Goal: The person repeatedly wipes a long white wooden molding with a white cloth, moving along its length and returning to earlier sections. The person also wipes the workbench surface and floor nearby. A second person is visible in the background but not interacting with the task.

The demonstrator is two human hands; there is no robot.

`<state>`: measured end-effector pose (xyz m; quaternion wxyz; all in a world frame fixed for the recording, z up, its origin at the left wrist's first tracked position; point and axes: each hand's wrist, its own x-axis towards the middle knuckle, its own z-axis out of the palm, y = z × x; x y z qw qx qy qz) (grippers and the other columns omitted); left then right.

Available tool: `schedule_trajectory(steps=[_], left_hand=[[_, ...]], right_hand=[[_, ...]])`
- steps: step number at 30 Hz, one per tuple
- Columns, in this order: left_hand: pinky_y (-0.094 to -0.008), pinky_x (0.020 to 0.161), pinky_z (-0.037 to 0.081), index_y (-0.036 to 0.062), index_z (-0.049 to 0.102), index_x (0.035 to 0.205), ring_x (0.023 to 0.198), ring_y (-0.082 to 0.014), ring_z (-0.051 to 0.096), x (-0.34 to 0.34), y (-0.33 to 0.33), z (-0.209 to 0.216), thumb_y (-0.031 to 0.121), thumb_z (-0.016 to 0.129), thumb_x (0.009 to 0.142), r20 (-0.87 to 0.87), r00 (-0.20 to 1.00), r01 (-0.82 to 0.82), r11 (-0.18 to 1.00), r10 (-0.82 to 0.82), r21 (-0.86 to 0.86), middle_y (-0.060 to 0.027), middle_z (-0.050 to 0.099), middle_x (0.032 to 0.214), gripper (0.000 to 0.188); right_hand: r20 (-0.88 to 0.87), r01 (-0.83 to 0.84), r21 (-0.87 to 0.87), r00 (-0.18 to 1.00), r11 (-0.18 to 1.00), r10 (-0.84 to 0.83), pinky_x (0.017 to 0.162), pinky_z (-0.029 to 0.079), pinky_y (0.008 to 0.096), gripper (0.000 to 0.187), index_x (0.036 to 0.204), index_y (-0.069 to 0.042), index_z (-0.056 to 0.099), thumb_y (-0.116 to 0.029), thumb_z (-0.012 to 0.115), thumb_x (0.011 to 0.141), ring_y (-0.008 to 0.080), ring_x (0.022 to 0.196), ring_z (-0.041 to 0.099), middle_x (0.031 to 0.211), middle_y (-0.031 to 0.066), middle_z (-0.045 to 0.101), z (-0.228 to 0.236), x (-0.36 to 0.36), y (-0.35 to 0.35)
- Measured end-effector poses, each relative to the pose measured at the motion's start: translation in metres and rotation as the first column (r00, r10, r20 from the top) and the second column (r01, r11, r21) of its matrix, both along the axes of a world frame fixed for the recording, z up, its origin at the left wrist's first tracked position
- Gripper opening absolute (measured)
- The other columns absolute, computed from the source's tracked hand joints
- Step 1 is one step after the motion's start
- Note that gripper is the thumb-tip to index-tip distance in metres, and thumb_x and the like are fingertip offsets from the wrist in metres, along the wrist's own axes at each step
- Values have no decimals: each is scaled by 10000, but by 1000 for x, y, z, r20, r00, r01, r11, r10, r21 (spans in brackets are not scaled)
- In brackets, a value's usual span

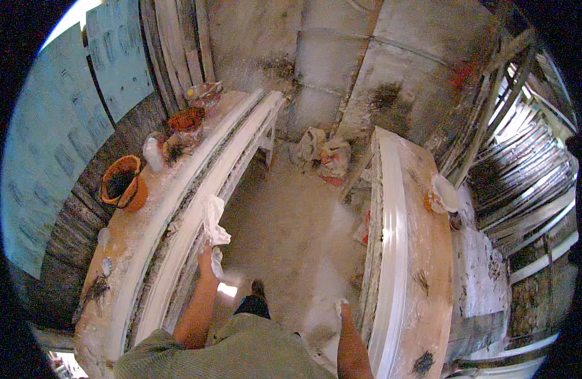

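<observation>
My left hand (206, 254) is at the inner edge of the left bench, closed on a limp, crumpled white cloth-like piece (213, 220). That piece lies partly against a long white moulding strip (193, 211) and hangs down over its side. My right hand (343, 308) is low, between the two benches and nearest the right one. It looks whitish and small here, and its fingers cannot be made out. Along the right bench runs another long white ribbed moulding (395, 252), with a smooth, shiny face.
On the left bench (104, 252) stand an orange bucket (125, 184), a reddish-orange tub (187, 120) and a clear bag (154, 151). A white bowl (445, 193) tilts on the right bench (424, 265). Sacks (332, 158) lie on the dusty floor (284, 221) by the far wall.
</observation>
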<state>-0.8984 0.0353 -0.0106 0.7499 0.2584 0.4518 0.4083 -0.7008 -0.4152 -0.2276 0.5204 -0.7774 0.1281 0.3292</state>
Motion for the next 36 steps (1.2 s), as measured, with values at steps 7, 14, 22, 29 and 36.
schedule_trajectory(steps=[7,14,22,29,36], left_hand=[[-240,568,390,92,545,1059,671,-88,482,151,89,-44,292,620,777,86,994,-76,993,68,92,20,559,867,354],[-243,483,368,92,562,1008,553,-101,462,316,214,-84,294,641,757,-26,991,-131,988,129,-86,21,544,741,332],[-261,543,389,58,567,999,623,-118,490,430,312,-44,256,628,766,100,988,-113,993,116,-38,0,554,742,312],[-294,570,379,46,553,1050,665,-149,483,451,367,-53,252,643,755,-189,942,-303,945,277,-123,-13,553,781,371],[-311,613,407,40,555,1049,676,-158,502,472,384,-59,259,620,765,-489,810,-378,926,323,-13,-35,564,811,365]], right_hand=[[46,-88,3,995,996,88,636,440,351,286,1005,-76,557,-252,559,780,188,748,549,868,57,594,-3,172,105],[-84,-22,-155,996,988,9,623,445,332,268,998,-64,563,-235,552,791,179,737,554,860,60,600,1,277,120],[-203,-74,-228,979,971,27,609,450,310,250,990,-52,570,-216,544,804,170,724,561,852,64,606,-9,393,206],[-80,-377,-161,926,912,368,596,455,291,234,983,-41,576,-199,537,814,161,712,567,845,67,612,-46,576,392],[342,-775,7,595,631,727,584,460,272,221,976,-29,582,-182,531,825,153,701,573,838,70,617,-22,710,704]])
